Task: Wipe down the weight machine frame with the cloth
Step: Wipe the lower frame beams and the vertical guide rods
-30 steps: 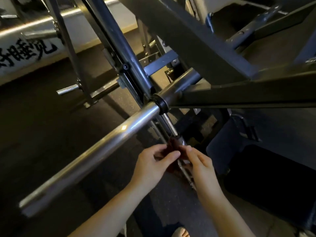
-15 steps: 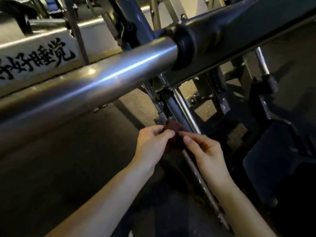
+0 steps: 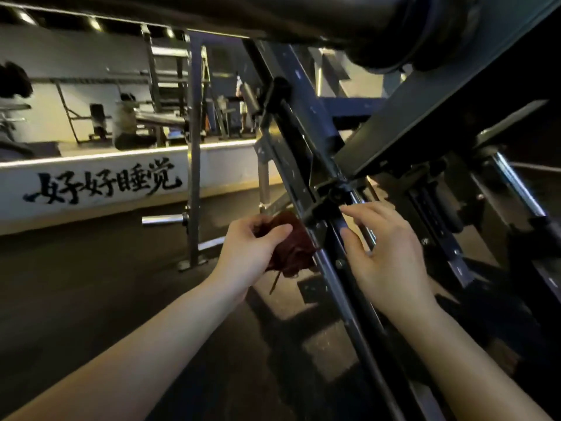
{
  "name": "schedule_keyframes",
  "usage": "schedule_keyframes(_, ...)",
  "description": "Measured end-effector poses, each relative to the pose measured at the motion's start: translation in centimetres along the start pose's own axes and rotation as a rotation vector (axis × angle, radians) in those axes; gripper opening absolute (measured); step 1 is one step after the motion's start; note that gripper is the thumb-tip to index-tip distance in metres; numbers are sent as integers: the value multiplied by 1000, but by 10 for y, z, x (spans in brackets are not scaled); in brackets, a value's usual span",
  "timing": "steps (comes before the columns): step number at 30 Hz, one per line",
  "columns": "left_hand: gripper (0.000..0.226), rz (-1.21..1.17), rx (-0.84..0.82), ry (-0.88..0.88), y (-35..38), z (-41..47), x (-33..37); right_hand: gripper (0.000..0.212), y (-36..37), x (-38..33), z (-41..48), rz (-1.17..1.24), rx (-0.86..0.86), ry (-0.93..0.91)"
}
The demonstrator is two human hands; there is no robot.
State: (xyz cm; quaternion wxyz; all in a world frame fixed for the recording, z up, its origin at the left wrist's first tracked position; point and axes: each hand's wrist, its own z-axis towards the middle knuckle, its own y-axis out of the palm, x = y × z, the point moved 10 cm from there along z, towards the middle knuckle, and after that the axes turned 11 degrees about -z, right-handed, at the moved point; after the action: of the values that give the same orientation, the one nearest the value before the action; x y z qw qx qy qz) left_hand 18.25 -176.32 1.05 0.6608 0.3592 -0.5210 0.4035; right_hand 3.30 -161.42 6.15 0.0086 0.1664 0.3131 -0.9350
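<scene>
A dark red cloth is bunched in my left hand, whose fingers and thumb curl round it, holding it against the left side of a slanted dark rail of the weight machine frame. My right hand lies on the right side of the same rail with fingers spread and slightly bent, fingertips touching a black bracket on the rail. It holds nothing. A loose thread hangs below the cloth.
A thick dark bar of the machine passes close overhead. Chrome guide rods and more frame members stand at the right. A steel upright with a plate peg stands at the left, before a low white wall with black lettering. A person sits far behind.
The view has dropped below the big bar and come closer to the rail. My right hand has let go of the cloth and moved to the rail's right side; my left keeps the cloth.
</scene>
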Motion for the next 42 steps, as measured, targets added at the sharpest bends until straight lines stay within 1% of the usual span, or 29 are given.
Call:
schedule_keyframes(3, 31, -26, -1, 31, -6, 19, -1, 36, 7, -21, 25, -227, 139, -162)
schedule_keyframes(6, 28, -48, -10, 31, -9, 35, -5, 34, 22, -42, 45, -448, 217, -345)
schedule_keyframes(9, 26, -104, -14, 22, -8, 53, -5, 37, 33, -40, 59, -594, 222, -404)
schedule_keyframes(11, 22, -133, 3, 35, -6, 70, -3, 33, 40, -34, 60, -631, 215, -429)
schedule_keyframes(14, 11, -95, -23, 104, 11, 94, 6, 28, 42, -29, 58, -614, 251, -462)
schedule_keyframes(16, 9, -96, -19, 136, 21, 106, 9, 28, 42, -30, 58, -601, 260, -471)
schedule_keyframes(20, 9, -128, 28, 207, 25, 115, 6, 28, 42, -31, 57, -590, 238, -470)
schedule_keyframes(23, 12, -128, -26, 233, 30, 105, -12, 28, 42, -32, 57, -577, 222, -465)
schedule_keyframes(26, 14, -39, -39, 274, 31, 102, -16, 26, 43, -34, 57, -587, 230, -448)
schedule_keyframes(29, 14, 78, -1, 390, 22, 122, 12, 23, 42, -35, 59, -604, 233, -421)
schedule_keyframes(32, 15, 33, 115, 427, 12, 135, 27, 23, 42, -35, 58, -603, 239, -414)
schedule_keyframes(33, 15, -9, 115, 411, 16, 130, 22, 23, 41, -35, 58, -592, 246, -411)
schedule_keyframes(35, 17, -30, 25, 374, 29, 110, 0, 24, 40, -33, 57, -566, 258, -417)
schedule_keyframes(37, 20, 45, -84, 381, 41, 88, -14, 25, 41, -30, 56, -551, 253, -423)
schedule_keyframes(39, 20, 57, -110, 408, 40, 94, -7, 27, 42, -27, 56, -541, 249, -421)
schedule_keyframes(40, 19, 48, -86, 429, 37, 104, 2, 28, 43, -26, 55, -536, 250, -416)
schedule_keyframes(42, 17, 41, 30, 436, 29, 125, 21, 29, 45, -24, 52, -526, 267, -396)
